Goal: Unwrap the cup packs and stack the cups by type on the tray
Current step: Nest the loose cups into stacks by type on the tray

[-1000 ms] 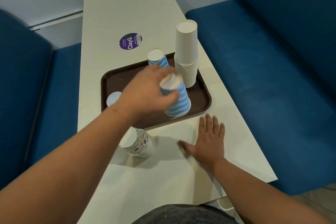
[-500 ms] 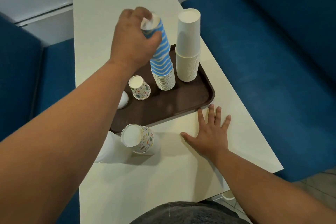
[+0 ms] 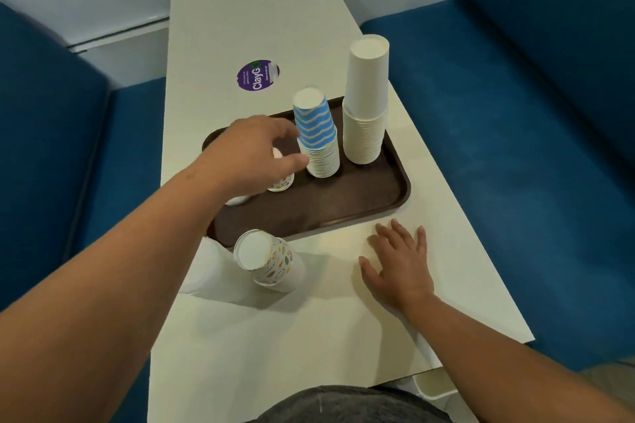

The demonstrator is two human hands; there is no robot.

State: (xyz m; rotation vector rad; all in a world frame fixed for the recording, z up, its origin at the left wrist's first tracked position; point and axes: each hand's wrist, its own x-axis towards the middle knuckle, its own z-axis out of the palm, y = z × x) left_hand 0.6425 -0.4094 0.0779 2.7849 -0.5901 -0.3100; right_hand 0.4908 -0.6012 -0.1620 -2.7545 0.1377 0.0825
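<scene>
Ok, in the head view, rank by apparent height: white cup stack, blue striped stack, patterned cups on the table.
1. white cup stack
2. blue striped stack
3. patterned cups on the table, shortest-looking, though nearer the camera and tilted, so unsure.

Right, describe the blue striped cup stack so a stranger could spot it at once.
Find the brown tray on the pale table. Two tall upside-down stacks stand along its far side; the blue striped cup stack is the shorter one, left of the plain white stack. Its top cup bears wavy blue and white bands, unlike any other cup there.
</scene>
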